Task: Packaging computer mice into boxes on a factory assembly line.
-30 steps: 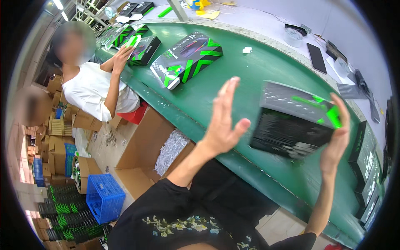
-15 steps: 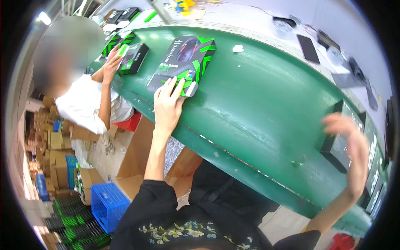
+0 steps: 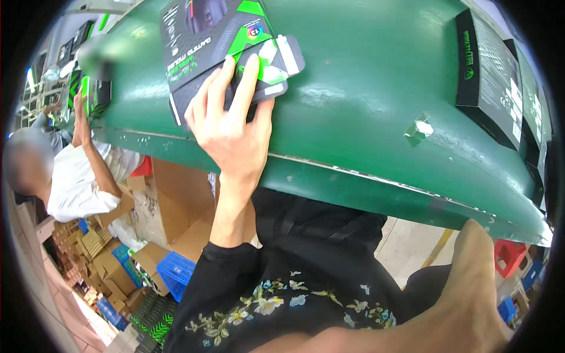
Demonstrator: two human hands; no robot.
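Note:
A black-and-green computer mouse box (image 3: 203,50) lies on the green table (image 3: 365,76), a mouse pictured on its top. My left hand (image 3: 232,123) holds its near end, fingers across the top face and thumb against the end wall. By those fingertips a pale-edged flap (image 3: 288,56) sticks out at the box's right corner. My right arm (image 3: 465,288) is bent close to the camera at the lower right, and its hand does not show.
Dark boxes (image 3: 488,82) stand in a row at the table's right end. A scrap of clear tape (image 3: 419,128) sticks to the tabletop. At the far left a co-worker in white (image 3: 82,188) reaches to another box (image 3: 97,97). Cartons and a blue crate (image 3: 179,273) stand below.
My right hand has left the dark boxes at the right and gone out of view, its arm drawn in toward me. My left hand stays on the mouse box; the view has shifted closer.

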